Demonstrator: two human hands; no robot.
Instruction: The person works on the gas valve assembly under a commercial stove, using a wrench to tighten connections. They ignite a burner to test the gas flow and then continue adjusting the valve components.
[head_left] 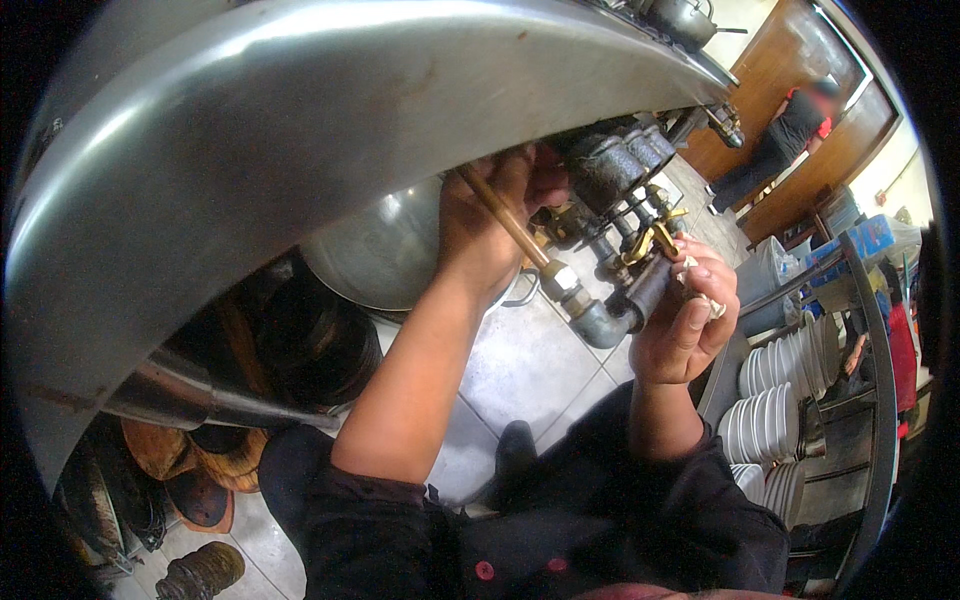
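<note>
Under the front edge of a steel stove [400, 90] runs a gas pipe [640, 295] with brass valves [655, 240] and dark round fittings [610, 165]. A copper tube [505, 215] joins it through a grey elbow [600, 325]. My left hand [490, 215] reaches up behind the copper tube, its fingers curled beneath the steel edge; what they grip is hidden. My right hand [690, 320] is closed on a crumpled white wipe [705, 290], held against the pipe beside a brass valve handle. Whether it is cloth or paper, I cannot tell.
A large metal pot [375, 250] stands below the stove, left of my arm. Wooden-based pans [200, 500] sit lower left. Stacked white plates [760, 425] fill a rack at the right. Someone in dark clothes [785, 140] stands near wooden doors; another person's red clothing [903, 350] shows far right.
</note>
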